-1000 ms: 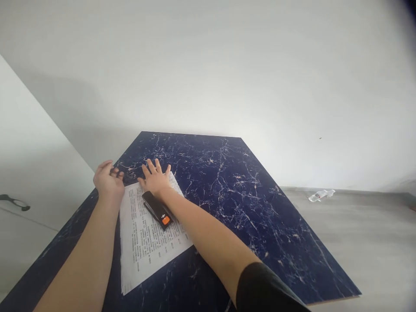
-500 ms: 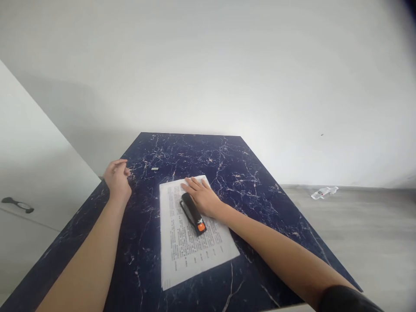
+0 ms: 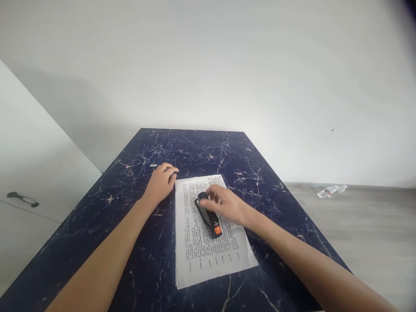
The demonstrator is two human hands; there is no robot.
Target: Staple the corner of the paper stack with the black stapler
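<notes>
A black stapler (image 3: 209, 216) with an orange end lies slanted across a stack of printed sheets (image 3: 208, 273). Above its far end, my right hand (image 3: 225, 203) is open and slightly blurred, the thumb reaching across the stapler and the other fingers curved on its right side. At the sheets' upper left corner, my left hand (image 3: 160, 184) rests low with loosely bent, parted fingers; whether it touches the paper I cannot tell. A small pale metallic strip (image 3: 153, 165), perhaps staples, sits on the table just beyond my left hand.
The dark blue marbled table (image 3: 195, 147) meets a white wall (image 3: 211, 78) at the back. To the left is a white cabinet with a dark handle (image 3: 23, 199). A clear plastic bottle (image 3: 331, 191) lies on the floor at the right.
My left hand has come in from the table's left edge to the sheets' corner. The sheets and stapler have shifted right. My right hand has lifted off the paper to above the stapler.
</notes>
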